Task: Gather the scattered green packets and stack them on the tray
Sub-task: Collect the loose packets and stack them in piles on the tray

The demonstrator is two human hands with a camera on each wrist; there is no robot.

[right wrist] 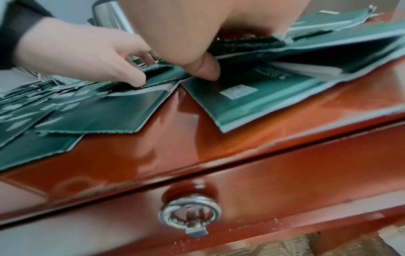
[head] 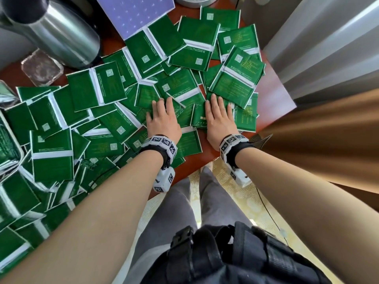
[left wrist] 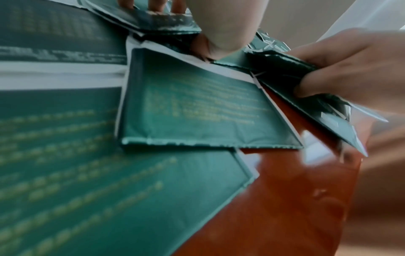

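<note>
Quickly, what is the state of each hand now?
Left hand: open, fingers resting flat on the green packets.
Right hand: open, flat on packets, thumb tucked at an edge.

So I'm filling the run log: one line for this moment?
left hand flat on packets | right hand flat on packets | none lifted

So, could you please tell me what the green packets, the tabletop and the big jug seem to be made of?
Green packets: probably printed foil or plastic film, judging by the slight sheen, creases and white sealed edges. Tabletop: apparently reddish wood under glossy lacquer, since it mirrors the hands. Jug: likely brushed stainless steel, showing streaked silver reflections.
</note>
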